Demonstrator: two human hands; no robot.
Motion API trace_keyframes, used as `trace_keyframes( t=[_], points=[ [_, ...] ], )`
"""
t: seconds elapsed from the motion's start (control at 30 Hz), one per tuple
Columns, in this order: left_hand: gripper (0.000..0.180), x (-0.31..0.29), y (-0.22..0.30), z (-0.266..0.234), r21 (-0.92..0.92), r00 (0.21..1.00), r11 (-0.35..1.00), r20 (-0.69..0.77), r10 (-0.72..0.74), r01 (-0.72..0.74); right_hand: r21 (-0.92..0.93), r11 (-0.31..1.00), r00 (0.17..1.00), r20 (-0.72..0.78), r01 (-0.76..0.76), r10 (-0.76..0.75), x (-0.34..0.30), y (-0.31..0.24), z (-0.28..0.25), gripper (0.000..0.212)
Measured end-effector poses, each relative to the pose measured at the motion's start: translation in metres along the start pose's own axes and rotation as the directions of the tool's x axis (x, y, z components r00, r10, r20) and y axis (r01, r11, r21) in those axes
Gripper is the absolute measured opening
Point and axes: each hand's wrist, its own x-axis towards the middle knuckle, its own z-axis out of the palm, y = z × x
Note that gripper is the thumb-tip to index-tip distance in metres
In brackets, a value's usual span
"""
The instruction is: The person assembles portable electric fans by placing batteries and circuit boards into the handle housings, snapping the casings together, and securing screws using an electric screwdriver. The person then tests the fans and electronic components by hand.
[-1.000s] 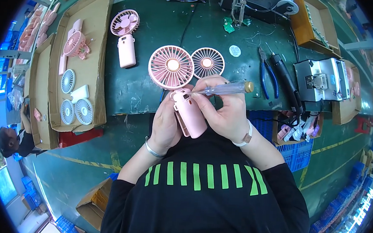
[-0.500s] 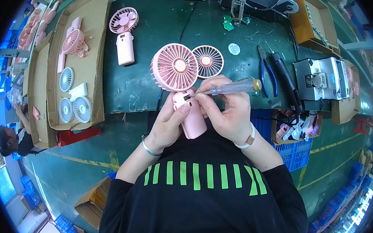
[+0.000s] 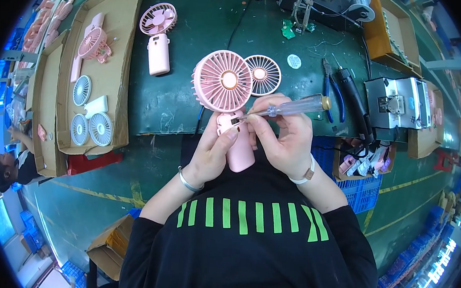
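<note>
Left grip (image 3: 208, 152) holds a seemingly near-complete pink handheld fan (image 3: 239, 156), right grip (image 3: 287, 133) pinches a screwdriver (image 3: 298, 105) beside its display (image 3: 235, 121), and a loose grille (image 3: 259, 74) beyond lies unfitted.

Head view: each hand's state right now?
Left hand: closed, holding the pink handheld fan.
Right hand: closed, holding the clear-handled screwdriver.

A green table (image 3: 164, 99) spans twelve o'clock, above a green floor (image 3: 87, 206) crossed by yellow lines (image 3: 407, 182); a window (image 3: 0, 220) glows pale blue at eight, and white light (image 3: 436, 272) gleams at four.
</note>
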Motion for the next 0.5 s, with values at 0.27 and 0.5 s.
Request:
trace_keyframes(
  t=[0.27,0.5],
  points=[
    [0.044,-0.004,-0.009,-0.005,0.286,0.990,0.953,-0.067,0.123,-0.099,-0.047,0.985,0.985,0.043,0.168,-0.166,-0.004,0.003,0.000,0.020],
    [0.045,0.004,0.001,0.002,0.080,0.981,0.993,-0.169,0.094,-0.082,0.606,0.741,0.854,-0.186,-0.290,0.486,-0.004,0.010,-0.007,0.008]
  ],
)
